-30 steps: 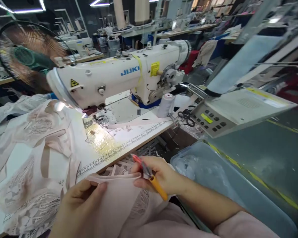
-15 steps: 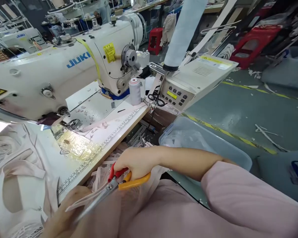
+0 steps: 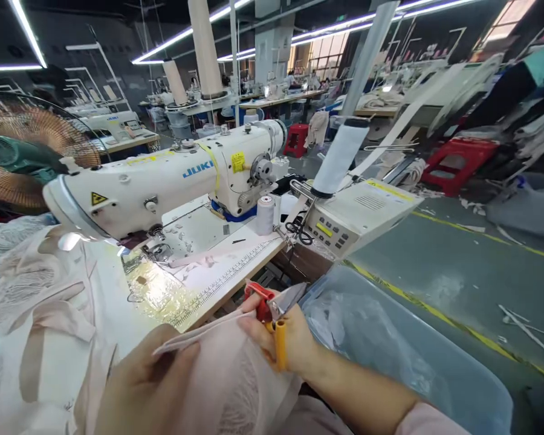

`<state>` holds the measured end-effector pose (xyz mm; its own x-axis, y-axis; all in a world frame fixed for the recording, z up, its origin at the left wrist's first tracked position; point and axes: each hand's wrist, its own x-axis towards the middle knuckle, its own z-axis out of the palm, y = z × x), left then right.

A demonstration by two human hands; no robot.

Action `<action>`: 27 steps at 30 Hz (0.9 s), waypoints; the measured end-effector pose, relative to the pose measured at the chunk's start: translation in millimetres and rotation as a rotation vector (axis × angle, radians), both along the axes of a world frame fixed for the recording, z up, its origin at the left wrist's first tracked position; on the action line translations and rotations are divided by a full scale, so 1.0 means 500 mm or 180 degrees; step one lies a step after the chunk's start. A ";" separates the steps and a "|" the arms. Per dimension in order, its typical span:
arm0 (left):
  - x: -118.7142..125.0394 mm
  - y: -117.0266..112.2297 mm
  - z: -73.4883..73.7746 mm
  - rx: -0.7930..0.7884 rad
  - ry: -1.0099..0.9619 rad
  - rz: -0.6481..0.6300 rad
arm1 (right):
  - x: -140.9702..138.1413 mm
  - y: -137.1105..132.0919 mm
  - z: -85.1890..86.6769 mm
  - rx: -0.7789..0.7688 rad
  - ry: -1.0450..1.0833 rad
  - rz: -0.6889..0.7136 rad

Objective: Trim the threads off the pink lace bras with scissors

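Observation:
Pale pink fabric with a lace-like pattern is stretched between my two hands, close to my body. My left hand is closed on its left edge, thumb on top. My right hand pinches the upper edge with thumb and finger. It also keeps hold of scissors with one red and one orange handle. Their blades point up and to the right, away from the fabric. The palm hides part of the handles.
Ahead stands a white JUKI sewing machine on a table edged with a printed ruler. More pink pieces lie at left. A thread spool and control box are at right, above a plastic tub holding clear bags.
My view has tilted up. The scissors, whose blades lay along a strip toward my left hand, are now turned away. My right hand now grips the fabric edge, and the fabric is raised and spread.

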<state>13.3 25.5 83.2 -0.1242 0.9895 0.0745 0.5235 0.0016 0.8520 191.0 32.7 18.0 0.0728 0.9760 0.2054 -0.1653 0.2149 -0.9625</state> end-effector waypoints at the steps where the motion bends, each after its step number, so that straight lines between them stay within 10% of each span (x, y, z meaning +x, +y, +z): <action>1: 0.007 0.000 -0.009 -0.0101 -0.0079 0.0058 | -0.002 -0.001 -0.010 -0.0048 -0.0076 -0.0099; 13: -0.009 -0.009 -0.106 -0.0837 -0.1803 0.0511 | -0.012 0.000 -0.077 -0.0503 -0.0502 0.0209; 27: -0.050 -0.042 -0.176 -0.0712 -0.1996 0.0841 | -0.048 -0.007 -0.068 -0.0902 -0.0131 0.0536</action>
